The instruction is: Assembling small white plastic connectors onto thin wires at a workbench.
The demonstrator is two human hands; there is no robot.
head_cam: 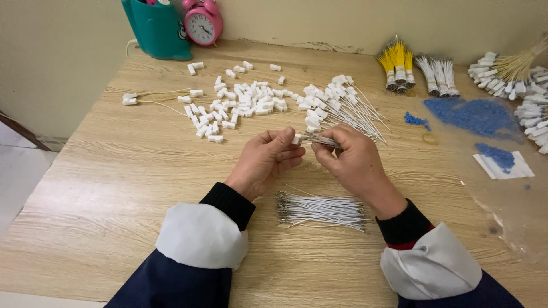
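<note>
My left hand [265,161] pinches a small white plastic connector [296,138] between thumb and fingers. My right hand [349,159] grips a thin bunch of white wires [323,140] with metal tips, its end meeting the connector. Both hands hover over the wooden table [114,188]. A loose bundle of white wires [321,210] lies just below my wrists. Beyond my hands lie a scatter of white connectors [242,102] and a fan of wires fitted with connectors [338,105].
A teal holder [157,28] and a pink alarm clock [202,23] stand at the back. To the right are yellow and white wire bundles [416,71], a patch of blue beads [474,117], more on a white paper [502,162], and further connector bundles [522,85].
</note>
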